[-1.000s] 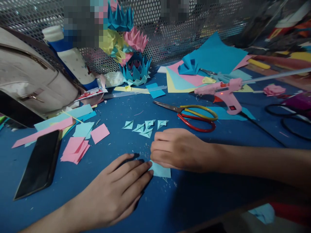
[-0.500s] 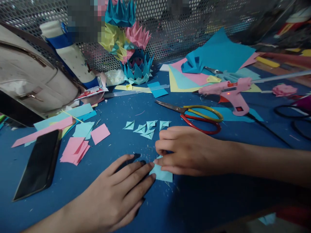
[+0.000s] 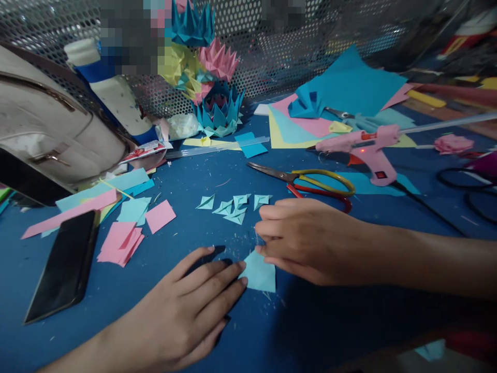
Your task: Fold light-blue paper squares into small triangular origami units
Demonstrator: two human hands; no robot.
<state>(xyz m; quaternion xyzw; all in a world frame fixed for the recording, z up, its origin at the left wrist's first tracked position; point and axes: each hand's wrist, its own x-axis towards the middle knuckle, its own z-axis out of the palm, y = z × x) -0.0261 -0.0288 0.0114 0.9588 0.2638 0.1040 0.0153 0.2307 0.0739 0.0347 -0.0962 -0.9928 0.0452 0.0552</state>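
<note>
A small light blue paper square (image 3: 261, 274) lies on the blue table, partly covered at its edges by fingers. My left hand (image 3: 190, 298) rests spread out, with two fingertips touching the paper's left edge. At the upper right side of the paper is my right hand (image 3: 303, 241), its fingers curled together and their tips at the paper's top corner. Beyond the hands lie several folded light blue paper pieces (image 3: 235, 215). Scissors (image 3: 295, 177) with yellow and red handles lie just past my right hand, which hides part of the red handle.
A pink glue gun (image 3: 378, 153) stands at right with its cord. On the left are a phone (image 3: 62, 264), pink paper squares (image 3: 120, 243) and paper strips (image 3: 77, 212). Folded paper flowers (image 3: 219, 109), a bottle (image 3: 116, 98) and a pale bag (image 3: 58, 119) line the back.
My right fingertips have slid right along the paper to its top corner, uncovering more of its surface. My left hand stays in place.
</note>
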